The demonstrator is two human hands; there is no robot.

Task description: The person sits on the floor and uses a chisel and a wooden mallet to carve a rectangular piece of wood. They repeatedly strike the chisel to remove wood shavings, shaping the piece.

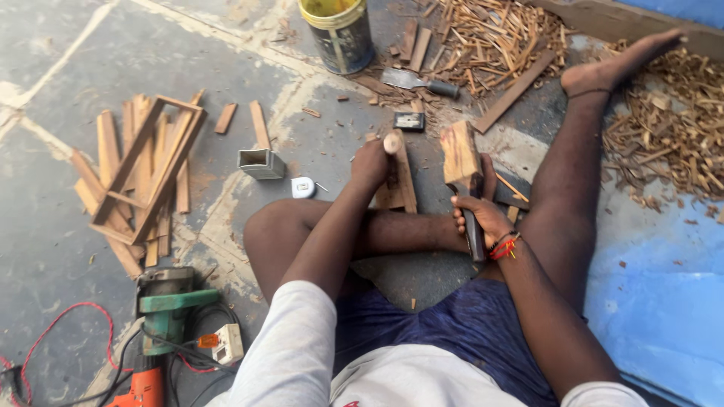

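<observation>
I sit on the floor with my legs folded. My left hand [369,162] grips a chisel with a pale wooden handle [392,142], standing upright on a small flat wooden board [402,192] that lies in front of my shin. My right hand [483,217] is closed around the dark handle of a wooden mallet [460,154]. The mallet's blocky head is raised just to the right of the chisel, apart from it. A red thread bracelet is on my right wrist.
A stack of wooden slats and a frame [143,173] lies at the left. A grey metal box [260,163], a white tape measure [303,187], a paint can [339,30] and a blade tool [418,81] sit ahead. Power tools with cables [166,309] are near left. Wood shavings [671,120] cover the right.
</observation>
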